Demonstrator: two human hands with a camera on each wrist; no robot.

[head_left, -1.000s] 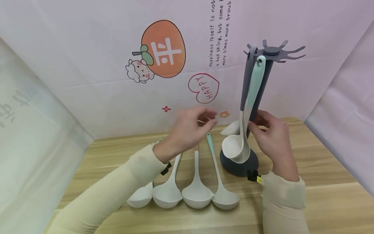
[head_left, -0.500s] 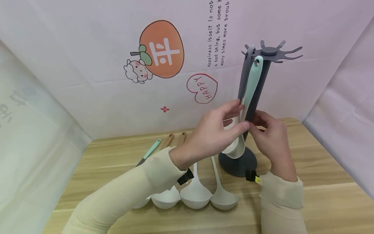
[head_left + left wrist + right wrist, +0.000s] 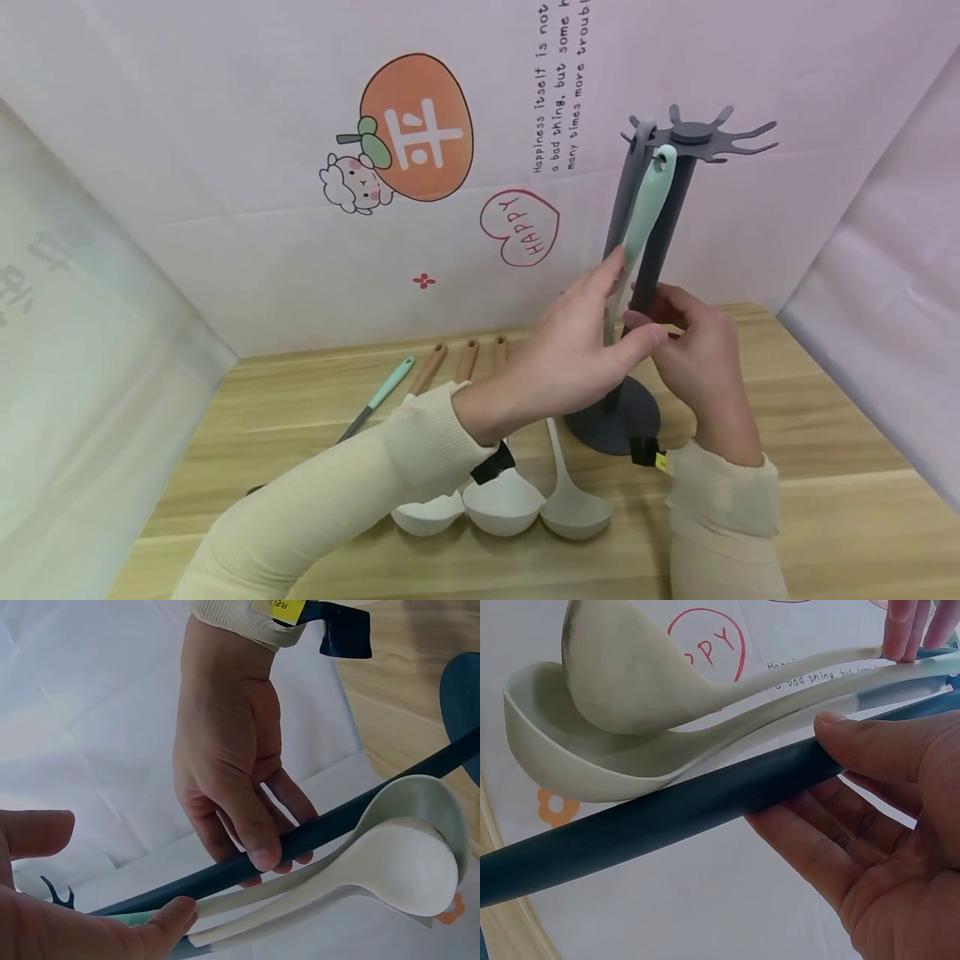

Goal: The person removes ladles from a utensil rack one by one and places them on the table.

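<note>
My right hand (image 3: 693,358) holds the upright post of a dark grey utensil stand (image 3: 663,225), thumb on one side and fingers on the other. From hooks at the stand's top hang a mint-handled ladle (image 3: 651,200) and a grey-handled ladle (image 3: 624,200). My left hand (image 3: 555,358) is beside them with its fingers extended, the fingertips touching the hanging handles. It hides their bowls in the head view. The left wrist view shows the white bowl (image 3: 409,862) and a paler green-tinted bowl (image 3: 420,795) overlapping against the post.
On the wooden table (image 3: 817,500) lie several ladles in a row, such as a white ladle (image 3: 504,504) and a grey-white ladle (image 3: 576,508). A mint-handled utensil (image 3: 390,383) lies farther left, partly under my left sleeve. A printed cloth (image 3: 262,275) hangs behind.
My left hand has moved right from above the row of ladles to the hanging ladles, and the grey-handled one tilts slightly more left. My right hand stays on the post.
</note>
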